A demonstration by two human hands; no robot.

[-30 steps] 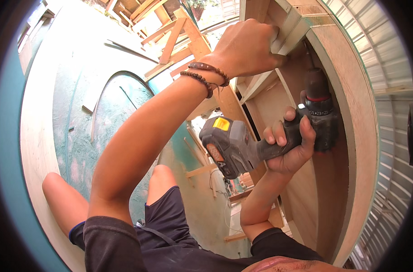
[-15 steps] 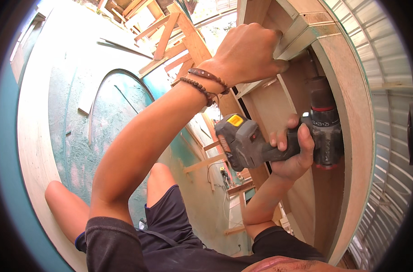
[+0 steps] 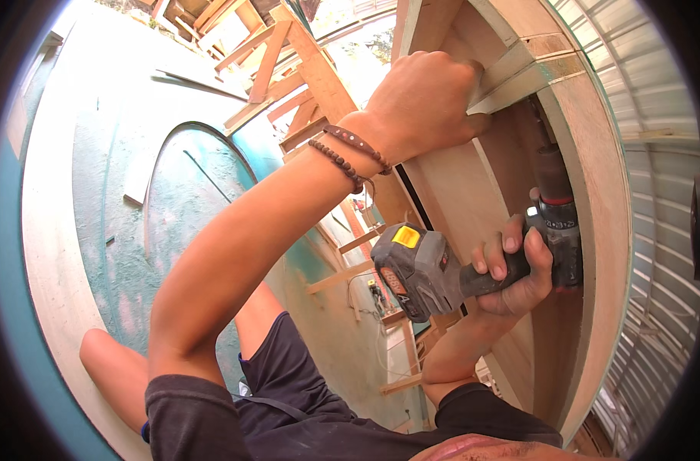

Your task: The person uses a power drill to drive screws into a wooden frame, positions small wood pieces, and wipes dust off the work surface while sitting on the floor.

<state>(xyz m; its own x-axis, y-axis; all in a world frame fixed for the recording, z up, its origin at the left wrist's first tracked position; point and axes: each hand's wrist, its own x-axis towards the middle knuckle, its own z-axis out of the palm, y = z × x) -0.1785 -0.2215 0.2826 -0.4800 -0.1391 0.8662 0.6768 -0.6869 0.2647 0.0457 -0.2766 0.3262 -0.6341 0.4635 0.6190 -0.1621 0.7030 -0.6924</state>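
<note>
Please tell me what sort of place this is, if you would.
Probably a woodworking workshop or a building site, judging by the black-and-grey cordless drill in the right hand, the curved frame of bare pale wood and the light-brown timber framework beyond.

Right of the right hand's fingers (image 3: 497,260), a pale, ribbed metal wall (image 3: 661,307) runs down the edge of the view, its ribs catching the light. Well to the left of those fingers spreads a surface (image 3: 112,184) mottled turquoise and white, marked by a dark arched line and washed out by glare higher up. Up and left from the fingers stands raw timber framing (image 3: 319,69), brightly lit.
</note>
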